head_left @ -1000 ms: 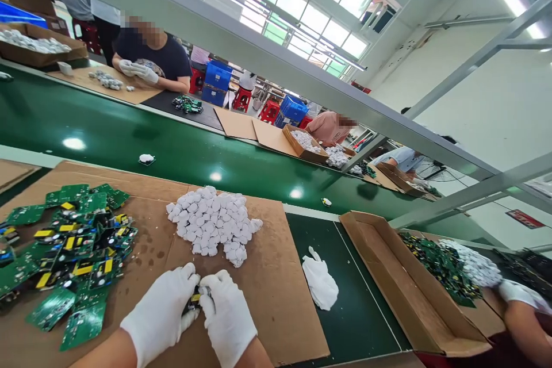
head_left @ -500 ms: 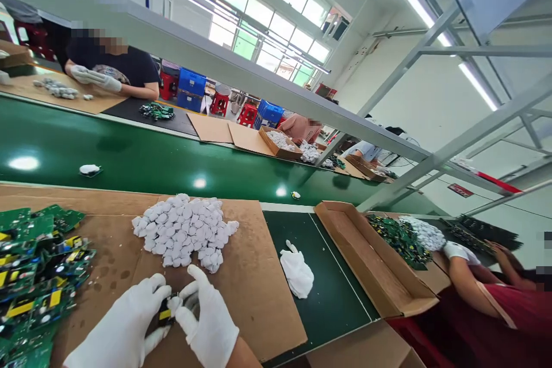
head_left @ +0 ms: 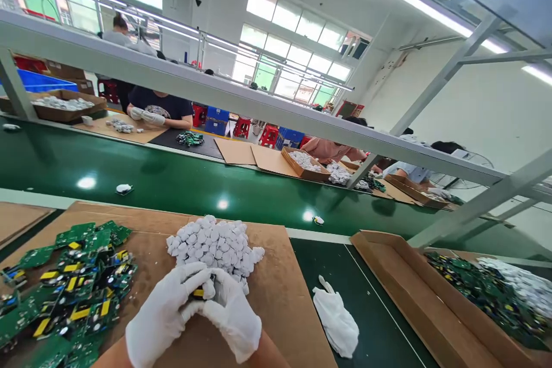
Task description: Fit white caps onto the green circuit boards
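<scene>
My left hand [head_left: 166, 307], in a white glove, is closed around a small circuit board [head_left: 198, 292] with a yellow part on it. Its fingers hide most of the board. My right hand [head_left: 236, 311], gloved the same way, is curled against the other side of the board. A small white piece [head_left: 209, 288] shows between the hands against the board, pressed by the right fingers. Just beyond them lies a heap of white rounded pieces [head_left: 211, 244] on a cardboard sheet [head_left: 276, 299]. To the left is a pile of green circuit boards [head_left: 81, 282].
A crumpled white glove [head_left: 336, 322] lies right of the cardboard. Farther right stands a long cardboard tray [head_left: 401, 287]. A green conveyor belt [head_left: 259, 201] crosses behind, carrying a few small pieces, with a metal beam [head_left: 241, 98] above it. Co-workers sit across the belt.
The camera view has turned left, so the scene sits farther right and lower. My hands have drawn closer together around the board, with the right fingers now more curled over it.
</scene>
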A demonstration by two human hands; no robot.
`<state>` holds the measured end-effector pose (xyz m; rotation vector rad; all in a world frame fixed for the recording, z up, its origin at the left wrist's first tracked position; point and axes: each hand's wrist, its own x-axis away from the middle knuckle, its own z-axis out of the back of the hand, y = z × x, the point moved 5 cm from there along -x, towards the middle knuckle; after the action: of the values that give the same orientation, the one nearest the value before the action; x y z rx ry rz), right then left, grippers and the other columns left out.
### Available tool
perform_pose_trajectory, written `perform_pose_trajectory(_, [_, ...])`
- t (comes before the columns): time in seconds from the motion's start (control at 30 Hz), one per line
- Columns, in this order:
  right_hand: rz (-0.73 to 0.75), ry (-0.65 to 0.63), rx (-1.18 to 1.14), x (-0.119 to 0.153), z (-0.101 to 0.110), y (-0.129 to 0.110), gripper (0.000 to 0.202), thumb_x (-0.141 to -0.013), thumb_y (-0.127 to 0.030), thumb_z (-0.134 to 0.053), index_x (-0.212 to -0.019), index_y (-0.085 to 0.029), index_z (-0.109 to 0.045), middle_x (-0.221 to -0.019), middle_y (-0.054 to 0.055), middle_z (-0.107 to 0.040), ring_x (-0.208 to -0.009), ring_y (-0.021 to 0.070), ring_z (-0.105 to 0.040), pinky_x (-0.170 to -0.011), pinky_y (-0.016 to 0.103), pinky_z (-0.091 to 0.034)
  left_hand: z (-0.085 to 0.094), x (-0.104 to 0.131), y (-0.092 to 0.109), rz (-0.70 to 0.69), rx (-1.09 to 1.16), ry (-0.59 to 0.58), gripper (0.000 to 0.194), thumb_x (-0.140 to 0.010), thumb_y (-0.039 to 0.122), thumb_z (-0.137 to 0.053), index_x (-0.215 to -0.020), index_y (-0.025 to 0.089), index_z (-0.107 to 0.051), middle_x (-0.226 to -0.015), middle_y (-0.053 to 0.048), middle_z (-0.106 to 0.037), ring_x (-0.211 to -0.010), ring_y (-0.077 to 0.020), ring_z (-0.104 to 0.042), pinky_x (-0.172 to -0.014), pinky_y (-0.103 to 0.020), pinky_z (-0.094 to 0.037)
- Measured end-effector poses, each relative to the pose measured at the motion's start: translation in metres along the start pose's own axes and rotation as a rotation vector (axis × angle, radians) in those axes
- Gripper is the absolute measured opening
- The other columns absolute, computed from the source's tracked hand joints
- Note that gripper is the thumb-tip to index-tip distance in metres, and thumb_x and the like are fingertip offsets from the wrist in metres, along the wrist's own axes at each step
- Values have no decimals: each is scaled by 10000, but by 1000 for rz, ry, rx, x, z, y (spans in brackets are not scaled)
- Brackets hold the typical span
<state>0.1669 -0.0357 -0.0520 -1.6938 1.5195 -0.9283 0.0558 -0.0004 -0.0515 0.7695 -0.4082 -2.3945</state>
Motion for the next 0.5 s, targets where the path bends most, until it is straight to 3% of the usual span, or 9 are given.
perform_pose_trajectory(0.07, [-107, -94, -170, -2, -6, 3, 238, -668, -314, -786, -816, -191, -646, -715, -42, -506, -665, 96, -514, -612, 222, -480, -2, 2, -5, 21, 15, 18, 406, -815, 158, -553, -1210, 240, -601, -1245, -113, -654, -1127, -274, -631, -966, -353, -527])
perform_pose_trajectory(0.13, [-151, -106, -231, -4, -7, 5, 215, -725, -365, -753, -753, -183, -642, -687, -26, -531, -611, 98, -510, -572, 236, -474, -3, 4, -6, 8, 37, 46, 443, -789, 134, -567, -1213, 257, -596, -1227, -96, -665, -1098, -262, -649, -938, -341, -546])
perform_pose_trajectory(0.27, [-97, -8, -33, -6, 4, 14, 330, -734, -409, -767, -913, -153, -662, -795, 14, -619, -683, 103, -557, -661, 250, -468, -9, 9, -5, -16, 55, 118, 503, -758, 101, -571, -1228, 278, -573, -1182, -72, -689, -1044, -254, -677, -882, -341, -581])
perform_pose_trajectory(0.37, [-8, 75, 161, -6, 13, 23, 434, -700, -550, -738, -845, -151, -652, -792, 10, -617, -709, 102, -534, -677, 240, -434, -14, 13, -3, 4, 69, 141, 527, -737, 82, -561, -1229, 270, -558, -1180, -72, -691, -1057, -262, -671, -891, -362, -579])
perform_pose_trajectory(0.5, [-68, 121, 41, 0, 15, 33, 415, -671, -526, -764, -809, -167, -609, -754, -11, -574, -704, 100, -493, -659, 234, -401, -14, 13, 4, 22, 120, 148, 457, -743, 121, -582, -1182, 247, -557, -1139, -72, -703, -1025, -250, -683, -878, -335, -581])
